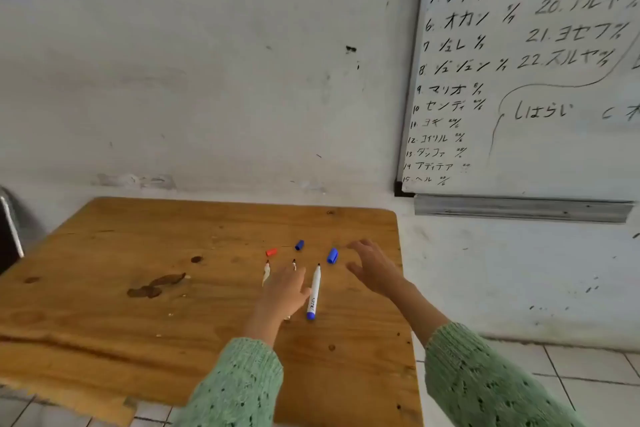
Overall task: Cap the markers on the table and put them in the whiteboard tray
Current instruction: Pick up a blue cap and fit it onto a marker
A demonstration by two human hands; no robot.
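Observation:
Three uncapped white markers lie on the wooden table (138, 322). The right one, a blue marker (314, 291), is fully visible. My left hand (284, 291) lies over the middle marker (294, 264) and partly hides the left marker (266, 272); only their tips show. Beyond the tips lie a red cap (271, 252), a small blue cap (299, 245) and a larger blue cap (332, 255). My right hand (372, 265) hovers open just right of the larger blue cap, holding nothing. The whiteboard tray (519, 210), a grey metal ledge, hangs on the wall to the right under the whiteboard (536, 80).
Dark stains (156, 286) mark the table's middle. The table's right edge is near my right hand, with tiled floor (571, 367) below. A dark chair frame (8, 229) stands at the far left.

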